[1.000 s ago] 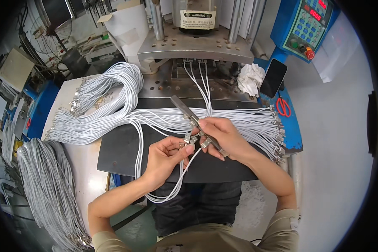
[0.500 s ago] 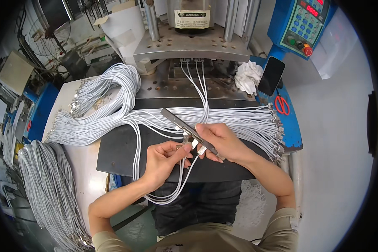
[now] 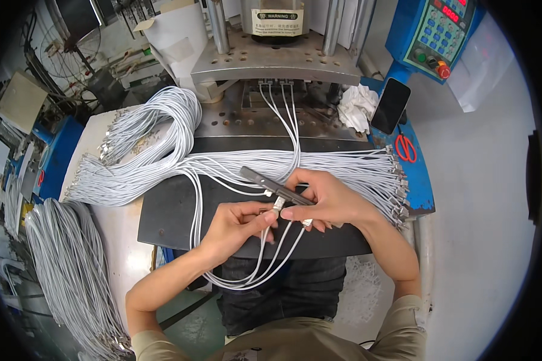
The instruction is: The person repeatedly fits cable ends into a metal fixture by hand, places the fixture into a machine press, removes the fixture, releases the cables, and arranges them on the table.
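My right hand (image 3: 337, 201) grips a dark metal bar-shaped fixture (image 3: 260, 179), held tilted above the black work surface. White cables with metal-ended connectors hang from its near side. In my left hand (image 3: 235, 231), thumb and fingers pinch a cable connector (image 3: 279, 204) against the bar's near edge, and my right thumb tip lies beside it. Below my hands the white cables (image 3: 247, 283) loop down and back up to the left. My fingers partly hide the connector ends. A wide bundle of white cables (image 3: 337, 168) lies just beyond my hands.
Ahead stands a press (image 3: 271, 65) with several cables running from it. A grey cable bundle (image 3: 72, 265) hangs at the left. To the right are crumpled white tissue (image 3: 358, 108), a phone (image 3: 391, 106), red-handled scissors (image 3: 405, 148) and a blue control panel (image 3: 433, 36).
The bar has moved slightly right and lies flatter. My right thumb has shifted from the bar's top to its near side beside the connector. My left hand stays pinched close to it.
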Available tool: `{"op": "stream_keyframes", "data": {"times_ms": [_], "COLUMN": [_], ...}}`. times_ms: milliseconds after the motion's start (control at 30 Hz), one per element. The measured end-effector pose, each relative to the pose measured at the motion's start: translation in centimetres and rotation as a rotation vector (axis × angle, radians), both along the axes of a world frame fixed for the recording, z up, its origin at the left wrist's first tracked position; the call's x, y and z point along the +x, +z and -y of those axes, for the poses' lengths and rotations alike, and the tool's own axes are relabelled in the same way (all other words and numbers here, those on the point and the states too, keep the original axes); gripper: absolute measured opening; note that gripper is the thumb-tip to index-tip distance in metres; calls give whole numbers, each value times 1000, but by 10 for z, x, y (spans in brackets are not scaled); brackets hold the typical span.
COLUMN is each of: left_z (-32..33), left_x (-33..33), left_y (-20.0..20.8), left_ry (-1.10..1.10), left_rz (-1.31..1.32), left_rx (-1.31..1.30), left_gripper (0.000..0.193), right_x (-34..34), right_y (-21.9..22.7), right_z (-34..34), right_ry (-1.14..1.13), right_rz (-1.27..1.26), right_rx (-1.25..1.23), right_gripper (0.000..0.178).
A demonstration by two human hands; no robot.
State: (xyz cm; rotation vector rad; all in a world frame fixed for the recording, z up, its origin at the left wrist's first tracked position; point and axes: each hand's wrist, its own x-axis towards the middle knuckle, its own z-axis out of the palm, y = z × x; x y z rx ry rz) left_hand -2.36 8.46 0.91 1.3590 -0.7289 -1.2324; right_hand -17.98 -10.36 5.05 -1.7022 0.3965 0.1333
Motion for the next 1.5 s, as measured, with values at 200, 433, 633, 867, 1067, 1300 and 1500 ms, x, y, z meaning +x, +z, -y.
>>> {"op": "stream_keyframes", "data": {"times_ms": [200, 433, 633, 867, 1067, 1300, 1500], "left_z": [0, 1, 4, 1, 147, 164, 136], "left_x": [-1, 2, -11, 13, 46, 68, 65], "left_y": [-1, -7, 8, 48, 29, -10, 7], "left_ry": [26, 120, 223, 231, 250, 27, 9], "left_rz": [-108, -53, -2, 163, -118, -412, -228], "left_rx": [-28, -59, -32, -190, -99, 9, 88], "left_gripper": [24, 28, 44, 50, 39, 22, 26], "right_x": [-3, -1, -3, -54, -2, 9, 138], "right_y": [-5, -7, -6, 17, 5, 8, -53], "right_z": [4, -5, 4, 61, 106, 120, 227], "right_ry": [-11, 35, 89, 30, -250, -175, -544], "right_rz": [-8, 4, 116, 138, -74, 58, 304], "right_rx": [-34, -108, -410, -567, -1432, -1185, -1549], "right_gripper": [40, 36, 31, 34, 19, 22, 40]}}
